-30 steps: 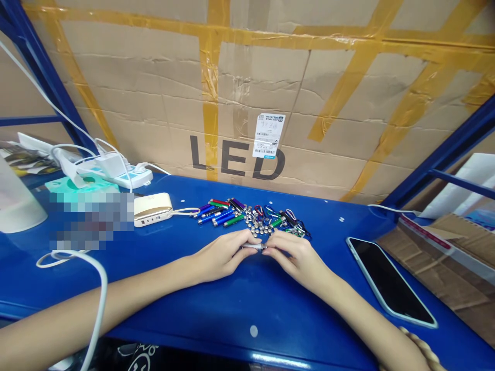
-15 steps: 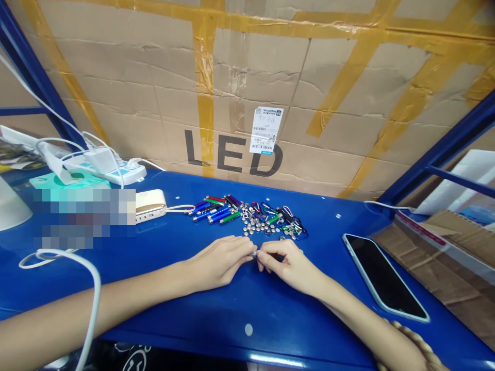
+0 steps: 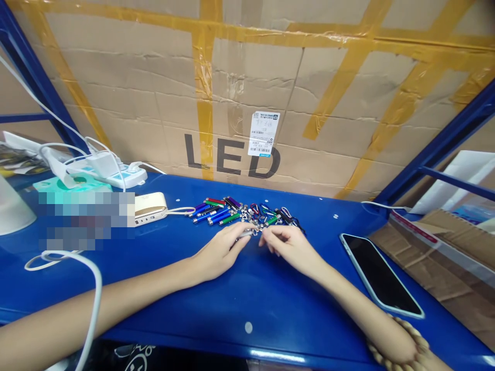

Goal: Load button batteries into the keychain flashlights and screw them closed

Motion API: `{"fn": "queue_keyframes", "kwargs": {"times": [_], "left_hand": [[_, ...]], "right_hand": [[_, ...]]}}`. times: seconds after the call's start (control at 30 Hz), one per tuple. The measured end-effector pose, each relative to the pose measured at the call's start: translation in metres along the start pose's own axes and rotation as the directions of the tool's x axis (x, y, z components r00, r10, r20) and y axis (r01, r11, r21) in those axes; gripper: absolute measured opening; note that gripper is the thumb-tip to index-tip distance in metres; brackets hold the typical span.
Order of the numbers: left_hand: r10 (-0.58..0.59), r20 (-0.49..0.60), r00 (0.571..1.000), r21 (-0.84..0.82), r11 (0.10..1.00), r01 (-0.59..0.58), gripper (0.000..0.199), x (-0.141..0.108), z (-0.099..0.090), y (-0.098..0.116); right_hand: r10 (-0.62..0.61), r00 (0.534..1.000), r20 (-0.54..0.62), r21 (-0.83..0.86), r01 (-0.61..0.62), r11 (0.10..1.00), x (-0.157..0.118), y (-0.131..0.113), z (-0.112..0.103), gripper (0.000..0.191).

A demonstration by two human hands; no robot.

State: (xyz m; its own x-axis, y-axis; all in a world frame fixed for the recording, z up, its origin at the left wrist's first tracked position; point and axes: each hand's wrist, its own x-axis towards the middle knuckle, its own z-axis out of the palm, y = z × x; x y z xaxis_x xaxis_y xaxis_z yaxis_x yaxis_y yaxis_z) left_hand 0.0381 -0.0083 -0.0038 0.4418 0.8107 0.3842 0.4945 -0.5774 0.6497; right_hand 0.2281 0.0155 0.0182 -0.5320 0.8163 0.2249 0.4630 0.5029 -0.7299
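My left hand (image 3: pixel 220 251) grips a small silver metal tube (image 3: pixel 245 233) between thumb and fingers, at the near edge of a heap of parts. My right hand (image 3: pixel 288 247) rests just beside it, fingers loosely apart, with nothing visible in them. The heap holds several mini flashlights in blue, green, red and purple (image 3: pixel 218 212), many small silver discs (image 3: pixel 247 212), and several coloured carabiner clips (image 3: pixel 276 217). My hands hide the heap's near edge. A beaded bracelet (image 3: pixel 398 342) circles my right wrist.
The hands work on a blue metal bench (image 3: pixel 201 306). A gold-and-white power bank (image 3: pixel 150 208) lies to the left, and a black-screened phone (image 3: pixel 381 275) lies to the right. A white cable (image 3: pixel 95 288) crosses my left forearm. A taped cardboard carton marked LED (image 3: pixel 232 157) stands behind.
My hands have moved apart and forward toward the heap. The silver tube, held by both hands a second ago, is now in my left hand only.
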Motion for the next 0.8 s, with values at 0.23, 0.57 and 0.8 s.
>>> {"fn": "queue_keyframes", "kwargs": {"times": [0.23, 0.57, 0.8], "left_hand": [[-0.272, -0.160, 0.949, -0.161, 0.956, 0.247, 0.027, 0.004, -0.002, -0.004], [-0.357, -0.230, 0.905, -0.306, 0.909, 0.281, 0.026, 0.006, 0.001, -0.011], [-0.330, -0.217, 0.919, -0.311, 0.915, 0.255, 0.026, 0.003, 0.000, -0.007]], "right_hand": [[-0.023, 0.934, -0.357, -0.615, -0.216, 0.759, -0.003, 0.024, -0.039, 0.014], [0.090, 0.979, -0.185, -0.746, -0.199, 0.635, 0.010, 0.062, -0.025, 0.039], [0.199, 0.931, -0.305, -0.691, -0.360, 0.627, 0.013, 0.050, -0.034, 0.029]]}}
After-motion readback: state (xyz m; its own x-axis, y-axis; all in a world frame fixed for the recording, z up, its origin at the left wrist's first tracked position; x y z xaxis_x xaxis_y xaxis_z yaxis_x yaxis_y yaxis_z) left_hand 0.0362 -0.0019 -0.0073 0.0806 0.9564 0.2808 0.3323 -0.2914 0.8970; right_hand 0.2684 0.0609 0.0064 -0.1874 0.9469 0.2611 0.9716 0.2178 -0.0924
